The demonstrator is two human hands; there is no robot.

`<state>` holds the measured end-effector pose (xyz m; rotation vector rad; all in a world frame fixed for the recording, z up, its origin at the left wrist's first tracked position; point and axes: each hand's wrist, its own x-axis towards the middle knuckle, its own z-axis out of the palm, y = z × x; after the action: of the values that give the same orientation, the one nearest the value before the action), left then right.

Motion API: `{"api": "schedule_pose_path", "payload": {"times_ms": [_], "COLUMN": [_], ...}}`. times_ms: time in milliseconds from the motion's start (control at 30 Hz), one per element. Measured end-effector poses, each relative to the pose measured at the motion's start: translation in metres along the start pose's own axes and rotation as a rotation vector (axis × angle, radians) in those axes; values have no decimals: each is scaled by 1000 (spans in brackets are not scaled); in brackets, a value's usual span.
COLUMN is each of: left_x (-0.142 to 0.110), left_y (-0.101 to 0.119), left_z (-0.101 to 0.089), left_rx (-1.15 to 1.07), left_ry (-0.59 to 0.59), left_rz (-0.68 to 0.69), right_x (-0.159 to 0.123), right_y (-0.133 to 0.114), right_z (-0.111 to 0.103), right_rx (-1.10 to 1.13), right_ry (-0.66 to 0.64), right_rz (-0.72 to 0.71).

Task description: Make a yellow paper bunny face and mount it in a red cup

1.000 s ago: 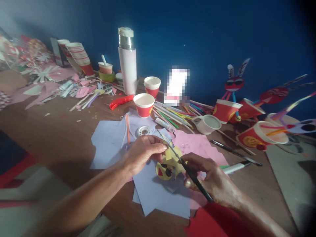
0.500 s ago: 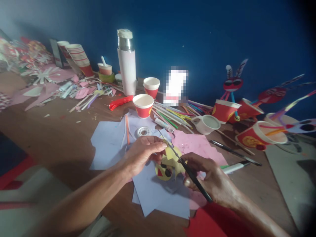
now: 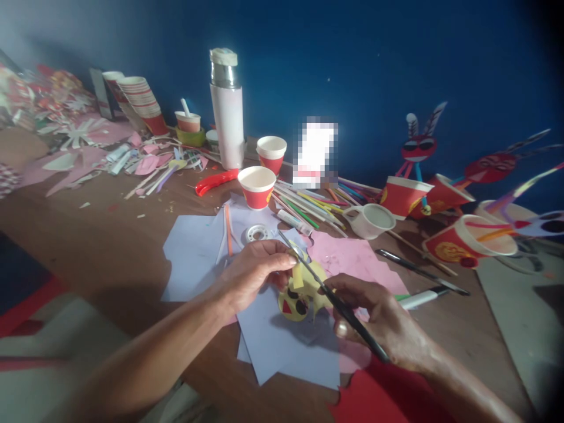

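Note:
My left hand [image 3: 259, 264] pinches a small strip of yellow paper [image 3: 298, 275] between thumb and fingers. Black-handled scissors [image 3: 346, 314], seen edge-on, are gripped in my right hand [image 3: 374, 317], and their thin blades reach up to the pinched paper. Whether the blades are parted cannot be made out. Just below the fingers is a round yellow paper face [image 3: 293, 306] with a red triangle and dark eye shapes. More yellow paper [image 3: 324, 273] shows behind the blades. Blue-grey paper sheets [image 3: 286, 358] lie under both hands, with pink paper [image 3: 352, 258] to the right.
Behind the hands stand paper cups [image 3: 257, 191], a white flask [image 3: 227, 126], a mug [image 3: 374, 221] and a tape roll [image 3: 258, 234]. Coloured sticks [image 3: 308, 202] and a red-handled tool [image 3: 215, 182] lie nearby. At right are cup figures [image 3: 405, 197] and pens [image 3: 423, 298]; red paper [image 3: 388, 393] is in front.
The scissors have shifted slightly, their tip moving left across the pinched paper and their handle end lower right. The yellow strip now hangs lower beside the blades. My left hand has hardly moved.

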<state>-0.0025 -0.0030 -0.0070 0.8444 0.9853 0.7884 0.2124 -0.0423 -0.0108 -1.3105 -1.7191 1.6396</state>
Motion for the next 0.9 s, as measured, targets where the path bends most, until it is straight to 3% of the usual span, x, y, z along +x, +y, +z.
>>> {"api": "schedule_pose_path", "payload": {"times_ms": [900], "left_x": [1], "left_y": [4], "left_z": [-1], "left_rx": [18], "left_ry": [-42], "left_rz": [-26], "right_x": [-3], "right_y": [5], "right_z": [-13], "right_rx": [-108], "right_ry": [8], "right_rz": [38]}}
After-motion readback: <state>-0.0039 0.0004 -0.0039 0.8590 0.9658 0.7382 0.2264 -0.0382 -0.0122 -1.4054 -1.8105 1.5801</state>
